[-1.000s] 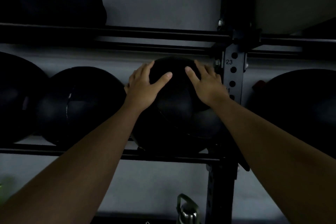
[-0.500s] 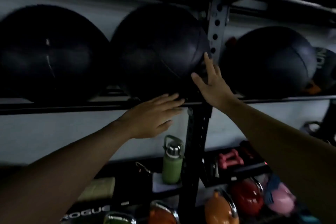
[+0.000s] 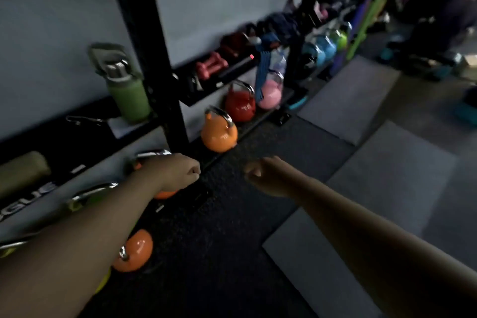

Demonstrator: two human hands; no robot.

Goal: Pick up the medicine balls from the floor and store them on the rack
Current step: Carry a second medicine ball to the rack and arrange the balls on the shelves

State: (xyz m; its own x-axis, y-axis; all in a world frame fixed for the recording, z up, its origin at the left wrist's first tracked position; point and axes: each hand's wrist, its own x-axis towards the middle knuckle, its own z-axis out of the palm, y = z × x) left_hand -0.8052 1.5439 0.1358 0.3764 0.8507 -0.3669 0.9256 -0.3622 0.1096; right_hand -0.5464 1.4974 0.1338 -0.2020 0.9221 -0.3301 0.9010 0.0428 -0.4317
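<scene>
— Moved since the earlier frame: both my hands are off the black ball that sat on the upper shelf. My view has swung down and right, along the foot of the rack (image 3: pixel 144 41) and across the floor (image 3: pixel 232 240).

— Item one, hands?

— Left hand (image 3: pixel 178 173): loosely curled, nothing in it, hanging over the dark floor just in front of the bottom shelf. Right hand (image 3: pixel 268 179): also loosely curled, empty, near the left one and apart from it.

— Item two, medicine balls?

— None in view. No ball shows on the floor here, and the shelf that carries the stored ones lies above this view. So I cannot say which way the next ball lies from either hand, nor which hand is nearer.

— Best guess?

— My view faces right, toward the grey mats (image 3: pixel 348 100) and the blurred clutter beyond them; I judge the search goes that way, which would favour my right hand.

— Other entries?

— Orange kettlebell (image 3: pixel 219 134), red kettlebell (image 3: pixel 240 106), pink kettlebell (image 3: pixel 269 95) in a row on the lowest shelf; green bottle (image 3: pixel 129 95) one shelf up; pink dumbbells (image 3: pixel 210 66) behind.
</scene>
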